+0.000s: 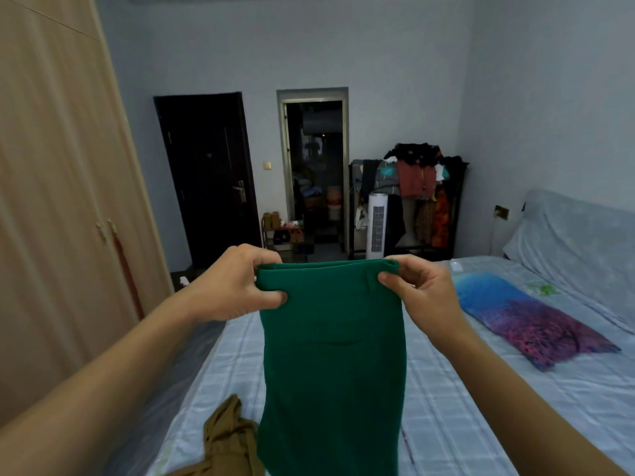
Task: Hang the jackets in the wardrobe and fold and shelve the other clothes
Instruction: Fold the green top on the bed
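Head view
Left hand (237, 283): fingers curled, pinching left corner of waistband.
Right hand (421, 290): thumb and fingers pinching right corner of waistband.
Green trousers (333, 365): held up between both hands, hanging over the bed (481, 407).
Brown garment (226, 441): crumpled on bed, lower left.
Wardrobe (58, 201): doors closed, at left.

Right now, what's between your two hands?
In the head view, only the waistband of the green trousers spans the gap between the left hand and right hand; each pinches one end, and the legs hang over the bed.
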Demonstrator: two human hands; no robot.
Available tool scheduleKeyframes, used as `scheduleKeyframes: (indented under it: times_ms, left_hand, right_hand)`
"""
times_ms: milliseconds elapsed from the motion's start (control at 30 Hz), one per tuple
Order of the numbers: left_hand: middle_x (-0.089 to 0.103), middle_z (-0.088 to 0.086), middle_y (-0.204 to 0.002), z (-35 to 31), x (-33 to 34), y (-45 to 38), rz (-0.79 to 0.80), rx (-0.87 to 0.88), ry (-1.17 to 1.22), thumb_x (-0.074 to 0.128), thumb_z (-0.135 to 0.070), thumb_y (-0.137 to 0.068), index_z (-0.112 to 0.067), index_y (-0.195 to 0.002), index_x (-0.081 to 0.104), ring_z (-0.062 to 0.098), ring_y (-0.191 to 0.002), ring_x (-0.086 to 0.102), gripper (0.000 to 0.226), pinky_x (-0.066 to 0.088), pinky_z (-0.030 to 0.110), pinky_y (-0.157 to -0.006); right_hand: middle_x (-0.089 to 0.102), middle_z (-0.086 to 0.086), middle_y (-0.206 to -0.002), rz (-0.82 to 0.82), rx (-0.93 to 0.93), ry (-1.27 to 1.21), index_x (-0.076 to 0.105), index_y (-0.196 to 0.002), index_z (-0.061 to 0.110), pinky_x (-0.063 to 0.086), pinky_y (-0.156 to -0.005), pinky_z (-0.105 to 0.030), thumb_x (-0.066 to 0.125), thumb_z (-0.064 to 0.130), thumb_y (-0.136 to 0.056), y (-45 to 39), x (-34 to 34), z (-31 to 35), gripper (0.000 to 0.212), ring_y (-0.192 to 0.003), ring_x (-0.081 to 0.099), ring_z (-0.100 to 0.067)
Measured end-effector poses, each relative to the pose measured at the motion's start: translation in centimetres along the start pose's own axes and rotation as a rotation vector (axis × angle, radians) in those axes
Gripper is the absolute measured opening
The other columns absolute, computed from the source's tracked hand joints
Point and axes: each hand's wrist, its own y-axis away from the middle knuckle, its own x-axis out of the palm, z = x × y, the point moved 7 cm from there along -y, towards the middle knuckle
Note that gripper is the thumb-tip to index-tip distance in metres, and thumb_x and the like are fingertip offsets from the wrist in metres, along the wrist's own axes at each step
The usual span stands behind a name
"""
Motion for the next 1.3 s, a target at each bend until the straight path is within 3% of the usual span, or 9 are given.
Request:
scheduleKeyframes:
  times_ms: [133,300,400,500,633,867,1033,1200,1300]
  left_hand:
    - [0.071,0.013,-0.08,0.7,1.0,-1.2,0.008,-0.029,0.149,0.076,-0.01,-0.08,-0.011,-0.081,0.069,0.034,-0.076,0.068,0.007,0.056,0.05,-0.065]
    - [0.074,0.018,-0.094,2.8,1.1,-4.5,0.087,-0.044,0.449,0.083,-0.009,-0.075,-0.002,-0.094,0.071,0.033,-0.089,0.073,0.023,0.06,0.038,-0.076]
    - [0.075,0.016,-0.096,5.3,1.7,-7.9,0.066,-0.079,0.474,0.08,-0.008,-0.073,0.0,-0.1,0.07,0.031,-0.091,0.073,0.03,0.06,0.036,-0.079]
    - [0.077,0.006,-0.094,9.6,3.1,-12.2,0.026,-0.157,0.379,0.082,-0.008,-0.077,-0.01,-0.099,0.072,0.021,-0.091,0.074,0.023,0.06,0.042,-0.084]
    - [0.075,-0.006,-0.085,14.0,2.9,-18.5,-0.094,-0.164,0.128,0.085,-0.02,-0.076,-0.023,-0.087,0.072,0.009,-0.081,0.072,0.018,0.061,0.042,-0.078]
    - [0.072,-0.004,-0.086,12.3,-4.1,-22.5,-0.434,0.059,0.154,0.08,-0.012,-0.08,-0.019,-0.088,0.069,0.01,-0.078,0.071,0.016,0.062,0.032,-0.068]
    - [0.071,-0.002,-0.088,12.1,-3.6,-19.2,-0.418,0.081,0.139,0.081,-0.011,-0.08,-0.02,-0.088,0.068,0.011,-0.082,0.07,0.017,0.062,0.033,-0.07]
    - [0.069,-0.007,-0.081,14.0,3.1,-13.1,-0.271,0.002,0.08,0.082,-0.01,-0.077,-0.023,-0.084,0.066,0.013,-0.079,0.067,0.022,0.057,0.04,-0.073]
    - [0.068,-0.007,-0.08,16.0,9.3,-8.1,-0.178,-0.051,0.017,0.083,-0.011,-0.075,-0.021,-0.083,0.065,0.011,-0.077,0.065,0.021,0.054,0.04,-0.072]
  right_hand:
    - [0.076,-0.01,-0.088,-0.002,0.038,0.001,0.072,-0.097,0.002,0.057,-0.069,-0.023,0.066,-0.006,-0.086,-0.7,-1.3,-0.8,0.016,-0.08,0.072,-0.018]
    - [0.075,-0.015,-0.093,0.031,0.085,-0.004,0.071,-0.101,-0.002,0.058,-0.073,-0.024,0.064,-0.007,-0.086,-3.5,-2.2,-2.3,0.017,-0.084,0.073,-0.02]
    - [0.076,-0.013,-0.093,0.0,0.132,0.031,0.071,-0.1,0.0,0.058,-0.072,-0.024,0.063,-0.007,-0.087,-6.1,-2.4,-4.8,0.017,-0.084,0.073,-0.019]
    - [0.077,-0.008,-0.09,-0.045,0.208,0.097,0.073,-0.096,0.005,0.057,-0.069,-0.022,0.063,-0.006,-0.088,-9.3,-2.5,-8.8,0.016,-0.083,0.073,-0.018]
    - [0.076,-0.002,-0.082,-0.098,0.251,0.203,0.072,-0.09,0.008,0.055,-0.064,-0.021,0.064,-0.003,-0.09,-14.7,-2.1,-12.5,0.014,-0.078,0.071,-0.016]
    - [0.072,0.004,-0.079,-0.1,-0.053,0.202,0.066,-0.088,0.011,0.056,-0.066,-0.022,0.064,-0.001,-0.09,-22.5,0.0,-7.2,0.013,-0.073,0.068,-0.008]
    - [0.071,0.001,-0.08,-0.009,-0.098,0.198,0.066,-0.089,0.01,0.056,-0.07,-0.023,0.064,-0.004,-0.089,-20.3,0.7,-7.5,0.014,-0.075,0.067,-0.011]
    - [0.072,0.002,-0.078,0.073,0.048,0.205,0.065,-0.086,0.011,0.055,-0.071,-0.023,0.066,-0.009,-0.086,-12.4,-0.5,-13.4,0.02,-0.075,0.067,-0.011]
    - [0.071,-0.004,-0.079,0.131,0.184,0.241,0.068,-0.086,0.013,0.056,-0.074,-0.033,0.068,-0.007,-0.084,-5.1,-1.9,-18.4,0.02,-0.077,0.067,-0.016]
